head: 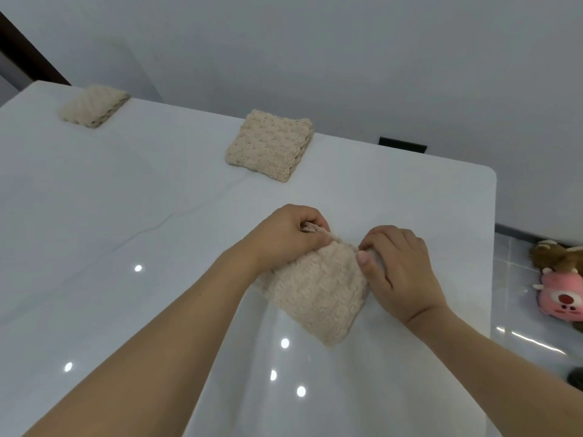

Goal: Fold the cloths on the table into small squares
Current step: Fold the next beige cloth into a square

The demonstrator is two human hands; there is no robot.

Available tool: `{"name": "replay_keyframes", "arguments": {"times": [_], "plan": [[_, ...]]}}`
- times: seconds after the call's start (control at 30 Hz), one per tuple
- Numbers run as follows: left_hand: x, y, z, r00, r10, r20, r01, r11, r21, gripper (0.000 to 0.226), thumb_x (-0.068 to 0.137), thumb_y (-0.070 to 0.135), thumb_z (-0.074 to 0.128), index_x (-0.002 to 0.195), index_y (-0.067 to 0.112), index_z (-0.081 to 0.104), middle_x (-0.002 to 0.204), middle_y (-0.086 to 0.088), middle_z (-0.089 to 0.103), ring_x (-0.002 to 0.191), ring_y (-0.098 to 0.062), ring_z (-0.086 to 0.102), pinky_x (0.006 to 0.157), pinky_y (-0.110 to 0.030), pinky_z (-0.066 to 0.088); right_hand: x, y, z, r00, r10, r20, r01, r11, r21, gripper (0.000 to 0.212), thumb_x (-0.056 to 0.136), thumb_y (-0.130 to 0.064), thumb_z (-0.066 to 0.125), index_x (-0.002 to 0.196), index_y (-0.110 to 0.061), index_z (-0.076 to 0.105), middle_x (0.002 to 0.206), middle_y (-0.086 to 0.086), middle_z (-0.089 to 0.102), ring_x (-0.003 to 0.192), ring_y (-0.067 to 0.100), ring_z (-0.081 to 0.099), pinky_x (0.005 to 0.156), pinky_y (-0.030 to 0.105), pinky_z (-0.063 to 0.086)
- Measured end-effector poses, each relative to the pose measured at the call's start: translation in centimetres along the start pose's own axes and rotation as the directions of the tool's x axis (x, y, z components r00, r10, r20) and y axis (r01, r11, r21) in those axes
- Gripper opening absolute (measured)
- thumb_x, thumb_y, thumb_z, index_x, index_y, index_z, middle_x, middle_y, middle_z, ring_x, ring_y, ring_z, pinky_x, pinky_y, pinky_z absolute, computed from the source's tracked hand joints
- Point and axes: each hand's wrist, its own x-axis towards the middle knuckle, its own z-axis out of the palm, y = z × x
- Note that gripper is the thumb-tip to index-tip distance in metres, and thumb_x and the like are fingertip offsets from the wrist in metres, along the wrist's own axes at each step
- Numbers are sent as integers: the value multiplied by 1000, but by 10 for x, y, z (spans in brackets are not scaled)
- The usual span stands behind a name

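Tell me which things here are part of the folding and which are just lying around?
Part of the job:
cloth being folded, gripped by left hand and right hand
folded cloth
far folded cloth
table

Just lying about:
pink plush toy on the floor
brown plush toy

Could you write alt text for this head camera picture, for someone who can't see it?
Two bare hands work a fluffy beige cloth on a glossy white table: the left hand grips its far corner, the right hand holds its right edge. Two more beige cloths, one in the middle and one far left, lie folded into squares farther back. Plush toys lie on the floor at right.
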Motion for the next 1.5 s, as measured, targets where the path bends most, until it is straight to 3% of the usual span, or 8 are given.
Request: {"name": "replay_keyframes", "arguments": {"times": [0.27, 0.5, 0.63, 0.8, 0.9, 1.07, 1.27, 1.5], "plan": [[4, -6, 10, 996, -67, -66, 64, 997, -43, 13, 86, 30, 69, 97, 31, 64, 89, 13, 64, 83, -7, 61, 80, -31, 51, 1, 5, 7, 999, -40, 13, 41, 993, -107, 22, 89, -40, 49, 85, -21, 58, 104, -7, 56, 94, 20, 49, 80, 33, 35], [-16, -26, -1, 966, -259, 29, 258, 936, -239, 54, 89, 49, 62, 105, -2, 61, 101, -19, 71, 93, -37, 70, 88, -55, 55, 0, 5, 7, 997, -72, 42, 76, 991, -106, 20, 94, -30, 42, 90, -20, 59, 105, -7, 56, 93, 20, 49, 78, 33, 35], [-17, -28, 7, 954, -296, 43, 298, 936, -185, 60, 86, 66, 55, 86, 6, 58, 81, -6, 64, 73, -24, 64, 74, -43, 54, 0, 5, 7, 996, -68, 52, 73, 991, -108, 21, 94, -28, 41, 90, -19, 59, 105, -6, 57, 93, 21, 49, 78, 35, 37], [-13, -24, 2, 920, -378, 108, 392, 865, -313, 35, 95, 34, 55, 104, 3, 69, 103, -14, 74, 90, -27, 71, 90, -48, 55, 0, 5, 7, 996, -71, 44, 76, 991, -112, 20, 91, -25, 41, 92, -18, 59, 105, -6, 56, 93, 22, 50, 77, 35, 37], [-19, -29, -1, 928, -351, 123, 372, 869, -326, 53, 83, 46, 65, 108, 0, 65, 101, -15, 74, 92, -33, 71, 92, -51, 54, 0, 3, 6, 996, -85, 31, 88, 992, -93, 25, 87, -18, 44, 105, -21, 60, 112, -6, 57, 98, 22, 52, 80, 33, 35], [-17, -35, 15, 948, -317, -20, 312, 939, -143, 53, 86, 59, 59, 88, 6, 58, 78, -5, 66, 70, -22, 65, 71, -37, 52, -1, 3, 3, 975, -194, 109, 207, 971, -124, 43, 94, -26, 37, 133, -25, 54, 141, -2, 49, 115, 24, 52, 91, 39, 40], [-20, -30, 26, 955, -218, -202, 230, 972, 39, 47, 91, 52, 57, 88, 5, 58, 71, 2, 54, 64, -13, 51, 62, -32, 41, 0, 2, 5, 957, -189, 221, 225, 962, -152, 46, 99, -48, 32, 135, -32, 55, 145, -8, 47, 126, 20, 49, 101, 41, 35], [-37, -40, 5, 902, -427, -62, 394, 874, -285, 54, 71, 64, 59, 77, 10, 57, 74, 3, 55, 71, -17, 55, 71, -35, 43, 1, 4, 8, 961, -159, 225, 203, 961, -187, 43, 98, -44, 34, 135, -34, 55, 140, -11, 53, 128, 18, 47, 104, 41, 32]]}}
